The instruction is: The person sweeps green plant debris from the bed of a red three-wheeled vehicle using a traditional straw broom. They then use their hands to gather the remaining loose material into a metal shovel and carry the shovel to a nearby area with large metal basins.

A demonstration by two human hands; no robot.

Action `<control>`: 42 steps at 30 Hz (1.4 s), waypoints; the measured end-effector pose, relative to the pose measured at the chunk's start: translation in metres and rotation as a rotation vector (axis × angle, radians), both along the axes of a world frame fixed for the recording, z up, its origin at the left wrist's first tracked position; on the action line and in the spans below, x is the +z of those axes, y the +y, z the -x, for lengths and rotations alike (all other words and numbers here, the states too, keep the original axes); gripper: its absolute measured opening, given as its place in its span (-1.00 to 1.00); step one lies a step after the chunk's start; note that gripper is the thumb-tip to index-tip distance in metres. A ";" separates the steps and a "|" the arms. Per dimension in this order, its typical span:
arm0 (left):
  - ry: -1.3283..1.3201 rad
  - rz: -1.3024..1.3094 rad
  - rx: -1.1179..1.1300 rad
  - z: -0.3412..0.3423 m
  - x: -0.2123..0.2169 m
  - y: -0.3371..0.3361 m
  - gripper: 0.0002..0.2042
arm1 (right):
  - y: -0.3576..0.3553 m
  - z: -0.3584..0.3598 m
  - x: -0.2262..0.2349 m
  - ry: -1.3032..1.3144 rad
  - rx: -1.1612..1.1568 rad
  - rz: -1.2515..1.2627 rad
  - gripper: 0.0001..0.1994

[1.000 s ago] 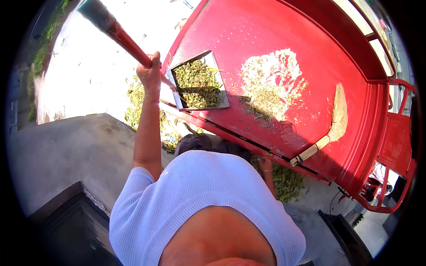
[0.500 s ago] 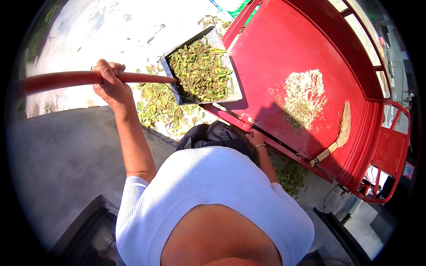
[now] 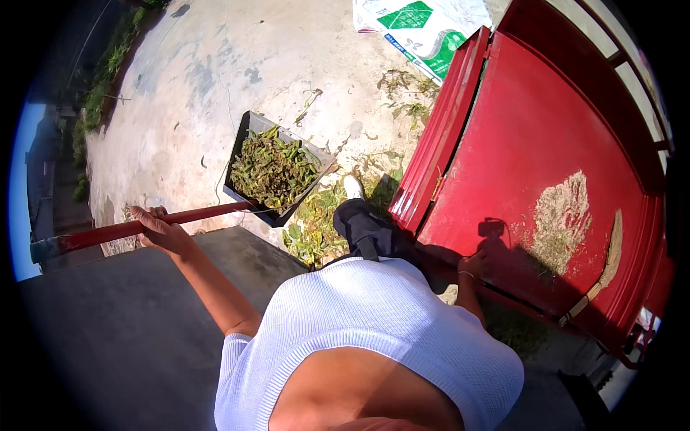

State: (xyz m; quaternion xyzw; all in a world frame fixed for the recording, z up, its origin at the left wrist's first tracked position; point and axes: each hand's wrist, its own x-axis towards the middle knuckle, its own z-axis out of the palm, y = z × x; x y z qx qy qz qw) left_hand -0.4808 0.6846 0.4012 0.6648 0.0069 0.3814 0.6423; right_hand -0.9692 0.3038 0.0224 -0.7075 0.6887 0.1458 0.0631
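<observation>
My left hand (image 3: pixel 164 233) is wrapped around the red handle (image 3: pixel 208 213) of a long-handled dustpan. The grey dustpan (image 3: pixel 241 147) is heaped with wilted green and brown leaves (image 3: pixel 274 171) and sits left of the red cart bed, over the pale ground. To the right, my right hand (image 3: pixel 473 264) is closed on the near edge of the red cart bed (image 3: pixel 496 165). Shadow covers that hand, so its fingers show only in part.
In the cart bed are a pile of pale chaff (image 3: pixel 564 215) and a straw hand broom (image 3: pixel 611 251). Loose leaves (image 3: pixel 320 215) litter the ground beside my white shoe (image 3: pixel 353 187). A white and green sack (image 3: pixel 431 29) lies beyond the cart's side panel (image 3: pixel 440 129).
The loaded dustpan has moved left, away from the cart's edge, with my left hand still on its handle. My view has shifted, and my right hand remains at the cart's edge.
</observation>
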 end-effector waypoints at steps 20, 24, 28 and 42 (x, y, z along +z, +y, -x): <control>0.181 0.136 0.110 -0.500 -0.047 -0.166 -0.63 | -0.209 -0.462 0.017 -0.610 -0.042 0.123 -0.68; 0.184 0.133 0.112 -0.592 -0.040 -0.282 -0.65 | -0.251 -0.560 0.006 -0.384 -0.063 -0.222 -0.63; 0.262 0.136 -0.135 -0.688 -0.078 -0.388 -0.60 | -0.289 -0.594 0.002 -0.571 -0.154 -0.454 -0.58; 0.359 0.258 -0.422 -0.866 -0.063 -1.003 -0.58 | -0.597 -0.729 0.006 -0.837 -0.816 -0.560 -0.72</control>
